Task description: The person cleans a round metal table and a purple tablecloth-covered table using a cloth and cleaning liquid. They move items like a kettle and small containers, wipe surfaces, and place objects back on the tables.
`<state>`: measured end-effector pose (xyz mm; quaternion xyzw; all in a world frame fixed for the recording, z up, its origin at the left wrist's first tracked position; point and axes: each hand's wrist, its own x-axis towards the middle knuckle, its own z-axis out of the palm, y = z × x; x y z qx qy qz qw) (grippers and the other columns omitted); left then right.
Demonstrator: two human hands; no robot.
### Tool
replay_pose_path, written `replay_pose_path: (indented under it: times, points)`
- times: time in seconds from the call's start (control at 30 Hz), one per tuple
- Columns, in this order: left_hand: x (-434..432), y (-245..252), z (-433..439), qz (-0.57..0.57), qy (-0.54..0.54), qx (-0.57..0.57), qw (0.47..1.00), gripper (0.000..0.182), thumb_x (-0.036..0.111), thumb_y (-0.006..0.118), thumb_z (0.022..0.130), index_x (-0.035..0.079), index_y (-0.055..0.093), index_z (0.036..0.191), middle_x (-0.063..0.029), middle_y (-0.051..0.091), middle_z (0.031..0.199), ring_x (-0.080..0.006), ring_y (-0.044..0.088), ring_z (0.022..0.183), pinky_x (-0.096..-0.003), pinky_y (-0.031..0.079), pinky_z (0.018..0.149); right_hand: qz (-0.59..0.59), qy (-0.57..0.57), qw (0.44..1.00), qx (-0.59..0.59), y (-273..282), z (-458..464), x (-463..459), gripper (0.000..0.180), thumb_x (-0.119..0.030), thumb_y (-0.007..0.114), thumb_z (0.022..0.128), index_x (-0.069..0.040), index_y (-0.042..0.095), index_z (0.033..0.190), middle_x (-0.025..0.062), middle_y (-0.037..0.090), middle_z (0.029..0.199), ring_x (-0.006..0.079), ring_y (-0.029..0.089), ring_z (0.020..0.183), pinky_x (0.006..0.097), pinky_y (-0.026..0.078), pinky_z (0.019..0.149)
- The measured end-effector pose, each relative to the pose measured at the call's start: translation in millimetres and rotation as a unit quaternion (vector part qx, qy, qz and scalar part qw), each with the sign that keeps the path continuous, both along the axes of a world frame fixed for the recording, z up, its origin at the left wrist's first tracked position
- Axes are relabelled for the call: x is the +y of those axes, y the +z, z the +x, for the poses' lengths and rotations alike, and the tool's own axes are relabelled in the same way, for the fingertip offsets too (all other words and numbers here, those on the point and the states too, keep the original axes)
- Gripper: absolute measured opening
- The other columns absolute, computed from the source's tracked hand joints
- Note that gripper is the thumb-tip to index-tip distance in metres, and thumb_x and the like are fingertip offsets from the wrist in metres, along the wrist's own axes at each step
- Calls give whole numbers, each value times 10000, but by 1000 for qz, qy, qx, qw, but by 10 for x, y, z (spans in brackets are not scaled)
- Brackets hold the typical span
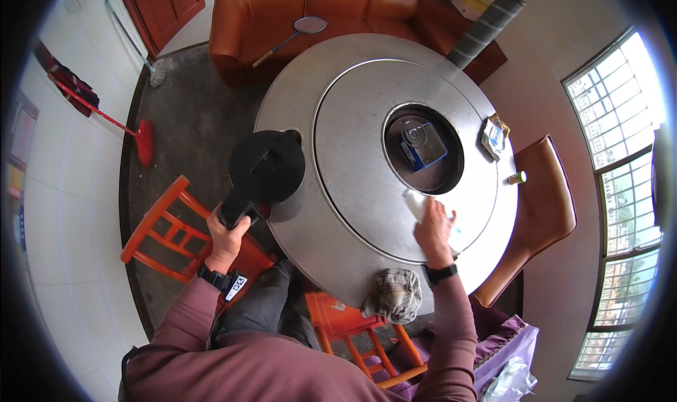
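My left hand (pixel 228 236) grips the handle of a kettle with a black lid (pixel 267 165) and a metal body (pixel 290 203). The kettle is at the left rim of a round metal stove table (pixel 359 153); whether it rests there or is held up, I cannot tell. My right hand (pixel 436 227) is low over the table's right half, its fingers around a white object (pixel 416 203), too blurred to name. Just beyond that hand, the round opening (pixel 394 172) in the tabletop holds a blue-edged box (pixel 429 151). A crumpled grey cloth (pixel 398 295) lies on the near rim.
A crumpled packet (pixel 495 139) and a small green-capped container (pixel 517 177) sit at the right rim. A grey flue pipe (pixel 489 24) rises behind. Orange wooden chairs (pixel 169 230) stand close to me, a brown chair (pixel 542 211) at right. A badminton racket (pixel 290 38) lies on the sofa (pixel 270 10).
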<state>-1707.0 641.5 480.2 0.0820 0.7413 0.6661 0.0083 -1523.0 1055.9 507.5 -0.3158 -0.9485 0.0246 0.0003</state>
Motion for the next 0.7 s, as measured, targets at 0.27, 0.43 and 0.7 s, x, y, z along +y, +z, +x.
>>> replay_pose_path:
  times: [0.27,0.43,0.7]
  points:
    - [32,147,3,-46,-18,-1,999,250,116,771,748,-35,649,905,-85,678,774,-148,639,681,-331,494,610,8,36,996,-82,-426,-1654,-194,347,-73,657,754,-53,586,1093,97,680,1069,285,631,1110,617,374,978]
    - [-45,179,29,-64,-58,4,996,243,90,760,754,-23,657,943,-105,696,809,-210,690,716,-339,521,644,28,62,983,-173,-519,-1623,-326,324,-119,670,770,-44,614,1080,95,689,1038,285,649,1069,662,360,1003]
    - [-126,175,44,-137,-88,48,985,328,44,780,721,-33,630,1003,-129,679,883,-236,681,781,-356,525,709,-114,2,980,-164,-624,-1834,-196,369,-147,662,764,-60,596,1116,140,689,1124,334,646,1120,618,420,959]
